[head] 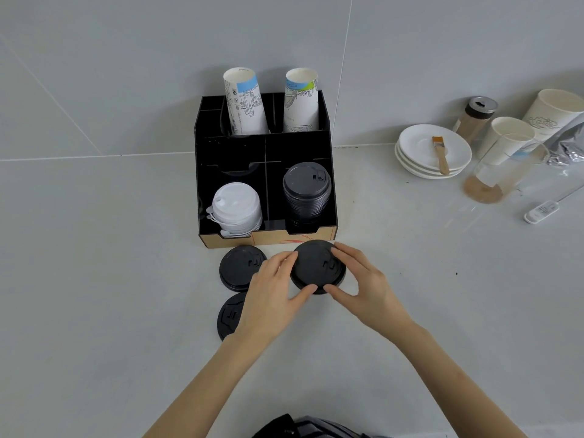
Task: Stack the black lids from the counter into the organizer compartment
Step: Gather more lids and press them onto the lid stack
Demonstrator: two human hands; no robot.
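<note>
A black organizer (232, 148) stands against the wall. Its front right compartment holds a stack of black lids (306, 192); the front left one holds white lids (236, 208). Just in front of the organizer, a black lid (316, 267) is gripped by its rim from both sides: my left hand (273, 290) on its left edge, my right hand (360, 279) on its right edge. Whether this lid rests on the counter or is lifted I cannot tell. Two more black lids lie on the counter, one (238, 268) to the left and one (229, 317) partly under my left wrist.
Two paper cup stacks (245, 102) (300, 101) stand in the organizer's back compartments. At the right are stacked white saucers (423, 153) with a small brush (441, 153), a spice jar (475, 120), paper cups (508, 139), a clear glass with brown powder (496, 172) and a foil bag (568, 142).
</note>
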